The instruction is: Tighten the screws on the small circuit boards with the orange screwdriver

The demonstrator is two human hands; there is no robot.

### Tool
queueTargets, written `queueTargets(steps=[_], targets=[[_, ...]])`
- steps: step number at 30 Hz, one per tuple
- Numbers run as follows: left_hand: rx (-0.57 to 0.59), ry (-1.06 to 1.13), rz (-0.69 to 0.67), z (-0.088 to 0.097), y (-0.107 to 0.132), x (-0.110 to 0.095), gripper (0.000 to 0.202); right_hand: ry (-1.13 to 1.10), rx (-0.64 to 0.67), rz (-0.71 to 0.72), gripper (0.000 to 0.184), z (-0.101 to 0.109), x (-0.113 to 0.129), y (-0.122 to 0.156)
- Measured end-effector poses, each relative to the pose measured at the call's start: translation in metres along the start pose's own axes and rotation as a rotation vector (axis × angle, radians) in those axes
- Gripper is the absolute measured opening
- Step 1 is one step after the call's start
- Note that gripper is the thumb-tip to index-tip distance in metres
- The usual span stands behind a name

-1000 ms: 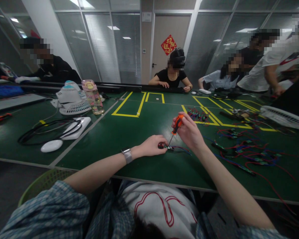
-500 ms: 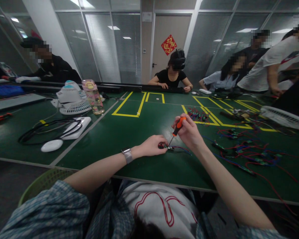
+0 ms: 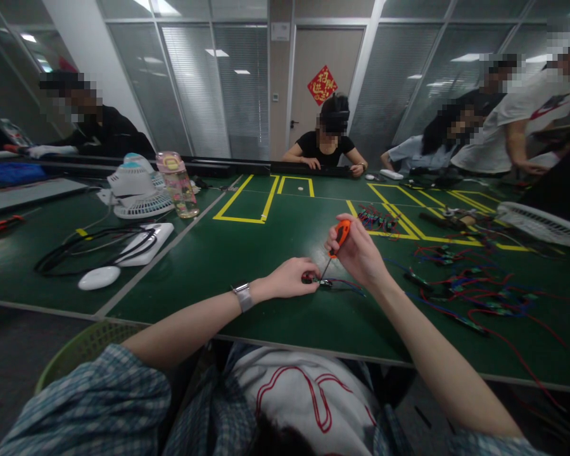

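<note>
My right hand (image 3: 361, 252) is closed around the orange and black handle of a screwdriver (image 3: 342, 235). The thin shaft slants down to a small circuit board (image 3: 325, 283) with red and blue wires trailing to the right. With its fingers pinched on the board's left end, my left hand (image 3: 297, 277) rests on the green table (image 3: 266, 323). Its fingers partly hide the board. Where exactly the screwdriver tip touches is too small to tell.
Several wired circuit boards (image 3: 494, 307) lie in a tangle on the right, and a cluster of more boards (image 3: 377, 220) sits farther back. Left are a white mouse (image 3: 99, 278), a black cable (image 3: 66, 253), a bottle (image 3: 178, 190) and a fan (image 3: 135, 190). People sit across the table.
My right hand has shifted its grip and turned slightly on the screwdriver handle. The left hand and the board stay in place. People at the right have moved a little.
</note>
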State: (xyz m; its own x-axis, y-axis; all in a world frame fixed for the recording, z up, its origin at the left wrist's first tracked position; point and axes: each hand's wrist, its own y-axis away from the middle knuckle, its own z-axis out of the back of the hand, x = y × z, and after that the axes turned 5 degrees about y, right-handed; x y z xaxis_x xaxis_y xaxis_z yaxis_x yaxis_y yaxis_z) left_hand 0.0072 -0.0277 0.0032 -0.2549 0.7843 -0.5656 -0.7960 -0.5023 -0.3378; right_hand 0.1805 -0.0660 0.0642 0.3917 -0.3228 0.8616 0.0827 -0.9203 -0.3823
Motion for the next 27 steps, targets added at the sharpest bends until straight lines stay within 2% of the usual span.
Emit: queueTargets(steps=[9,22,27], targets=[[0.005,-0.015,0.003,0.001,0.000,-0.001,0.013,0.032,-0.033,0.004,0.025,0.005,0.000,0.000],[0.003,0.001,0.014,0.001,0.000,-0.003,0.014,-0.017,-0.199,0.015,0.019,0.013,0.001,-0.004],[-0.004,-0.014,0.020,0.001,0.000,-0.003,0.015,0.012,-0.177,0.025,0.020,0.010,0.002,-0.003]])
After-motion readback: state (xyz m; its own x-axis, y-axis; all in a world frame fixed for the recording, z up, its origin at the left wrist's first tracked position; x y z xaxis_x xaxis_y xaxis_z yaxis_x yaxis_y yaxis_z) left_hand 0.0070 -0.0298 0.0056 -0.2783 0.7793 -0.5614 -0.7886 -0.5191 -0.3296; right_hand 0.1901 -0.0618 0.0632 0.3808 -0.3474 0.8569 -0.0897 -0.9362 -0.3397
